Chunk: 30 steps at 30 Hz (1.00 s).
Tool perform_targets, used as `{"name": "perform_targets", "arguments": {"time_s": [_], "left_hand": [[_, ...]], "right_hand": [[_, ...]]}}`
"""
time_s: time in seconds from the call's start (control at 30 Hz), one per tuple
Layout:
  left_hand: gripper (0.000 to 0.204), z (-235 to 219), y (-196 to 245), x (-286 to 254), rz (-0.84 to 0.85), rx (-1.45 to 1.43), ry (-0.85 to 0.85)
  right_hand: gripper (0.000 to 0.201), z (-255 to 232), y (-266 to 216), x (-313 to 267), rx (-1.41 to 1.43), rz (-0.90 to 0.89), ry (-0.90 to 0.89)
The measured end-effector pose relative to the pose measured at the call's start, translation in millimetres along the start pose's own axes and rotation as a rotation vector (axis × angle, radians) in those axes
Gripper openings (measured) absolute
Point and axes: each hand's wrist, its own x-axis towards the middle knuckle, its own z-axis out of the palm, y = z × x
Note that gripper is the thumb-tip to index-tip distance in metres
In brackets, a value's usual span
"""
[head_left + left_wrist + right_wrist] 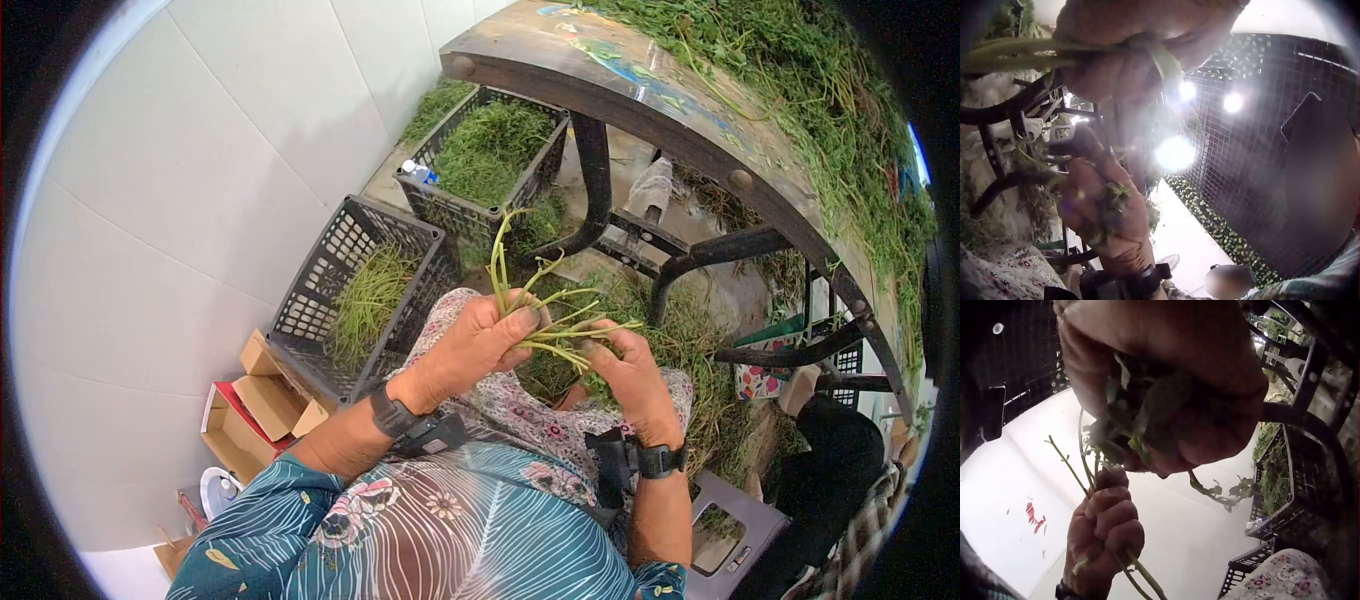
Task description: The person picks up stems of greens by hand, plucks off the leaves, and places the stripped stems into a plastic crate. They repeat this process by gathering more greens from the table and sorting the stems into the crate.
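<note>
In the head view my left hand grips a small bunch of thin green stems, which fan out above and to the right of the fist. My right hand is close beside it, thumb and fingers at the stem ends on that side. Leafy green sprigs sit within the curled fingers of the right hand in the right wrist view. Below them there, the left fist has stems sticking out at both ends. Leaves also show against the right palm in the left wrist view.
A black crate with cut stems stands at left, another crate of greens behind it. Greens cover the table at upper right and lie on the floor. Cardboard boxes are lower left; another person's dark sleeve shows right.
</note>
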Motion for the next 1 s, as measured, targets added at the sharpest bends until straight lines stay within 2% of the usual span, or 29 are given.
{"name": "perform_targets", "arguments": {"time_s": [0.23,0.37,0.47,0.57,0.6,0.7,0.73,0.8,0.9,1.0], "left_hand": [[0.024,1,4,-1,-0.012,-0.006,-0.002],[0.031,3,8,-2,-0.054,-0.078,0.07],[0.027,-1,8,0,0.138,-0.111,0.037],[0.026,7,26,6,0.173,0.117,0.272],[0.018,10,33,7,0.148,0.033,0.335],[0.015,-7,39,14,0.236,-0.366,0.189],[0.017,-14,40,16,0.262,-0.452,0.136],[0.019,-21,44,17,0.238,-0.577,0.152],[0.024,-27,40,19,0.227,-0.743,0.112],[0.026,-26,29,22,0.211,-0.818,0.085]], "right_hand": [[0.035,1,4,1,0.023,0.023,-0.014],[0.038,9,16,5,-0.07,-0.012,-0.143],[0.034,20,5,3,-0.181,-0.055,-0.292],[0.028,26,-4,1,-0.208,-0.009,-0.386],[0.021,29,-4,-1,-0.151,-0.033,-0.273],[0.016,14,-5,1,0.052,-0.005,0.046],[0.015,9,-6,1,0.144,0.015,0.098],[0.013,1,-6,1,0.326,0.056,0.206],[0.015,-2,-5,1,0.253,-0.004,0.219],[0.018,4,-15,-1,0.115,-0.025,0.121]]}}
